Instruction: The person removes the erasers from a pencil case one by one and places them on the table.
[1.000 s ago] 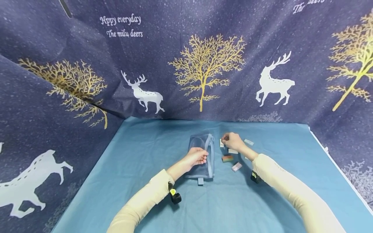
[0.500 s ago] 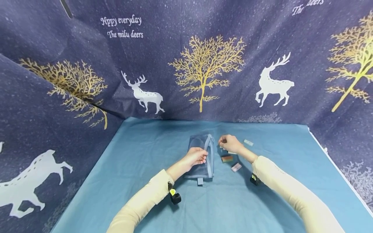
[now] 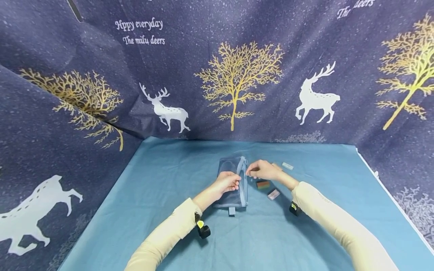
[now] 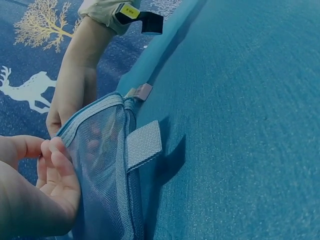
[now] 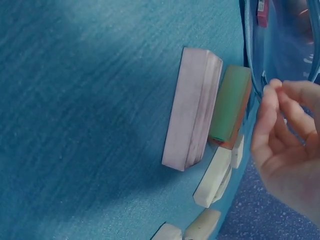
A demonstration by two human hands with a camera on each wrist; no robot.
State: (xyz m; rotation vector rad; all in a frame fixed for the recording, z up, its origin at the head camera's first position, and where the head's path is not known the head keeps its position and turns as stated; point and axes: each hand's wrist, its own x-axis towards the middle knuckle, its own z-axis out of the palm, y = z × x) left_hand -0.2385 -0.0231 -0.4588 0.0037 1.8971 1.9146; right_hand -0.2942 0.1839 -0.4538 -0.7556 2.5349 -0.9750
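My left hand pinches the zipped edge of a blue mesh pouch and keeps its mouth apart. A fabric tab sticks out from the pouch's near end. At the pouch mouth my right hand has thumb and fingertips together; a sliver of a small white eraser shows between its fingers, most of it hidden. Inside the pouch lies a pink block. Beside the pouch are a green-and-orange eraser and a pale pink eraser.
Several more erasers lie right of the pouch, among them a white one, a beige one and a pale one farther back. A blue cloth covers the table. A dark curtain with deer and trees hangs behind.
My right hand has moved left from over the white eraser to the pouch mouth, uncovering a beige eraser behind it. The left hand keeps its hold on the pouch.
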